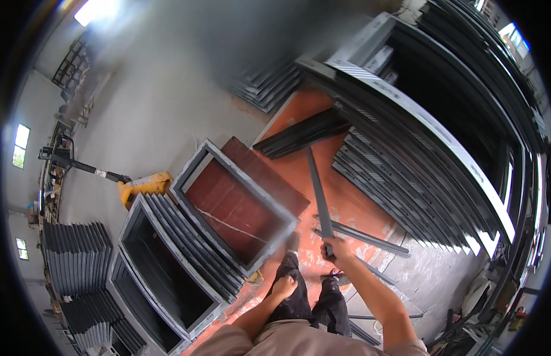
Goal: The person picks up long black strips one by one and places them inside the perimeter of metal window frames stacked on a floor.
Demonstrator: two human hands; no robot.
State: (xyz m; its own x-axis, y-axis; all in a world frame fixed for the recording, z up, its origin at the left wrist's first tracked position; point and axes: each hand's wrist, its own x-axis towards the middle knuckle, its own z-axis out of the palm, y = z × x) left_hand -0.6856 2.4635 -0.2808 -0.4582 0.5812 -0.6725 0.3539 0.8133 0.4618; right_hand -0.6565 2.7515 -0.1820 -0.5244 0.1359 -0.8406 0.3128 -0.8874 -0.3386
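Observation:
My right hand [341, 251] is wrapped round the near end of a long dark grey metal bar [319, 190]. The bar points away from me, and its far end reaches a pile of dark strips [302, 133] on the orange floor sheet. Closed and low by my thigh, my left hand [284, 287] shows nothing in its fingers. More loose bars [376, 238] lie on the floor just beyond and right of my right hand. To the left, a grey rectangular frame [252, 181] rests tilted at the end of a row of similar frames.
Tall stacks of dark frames [418, 178] fill the right side. A reddish-brown board [275, 175] lies beside the tilted frame. Behind the left row stands a yellow pallet jack [146, 185]. Further stacked frames [78, 258] line the far left. A dark blur covers part of the top.

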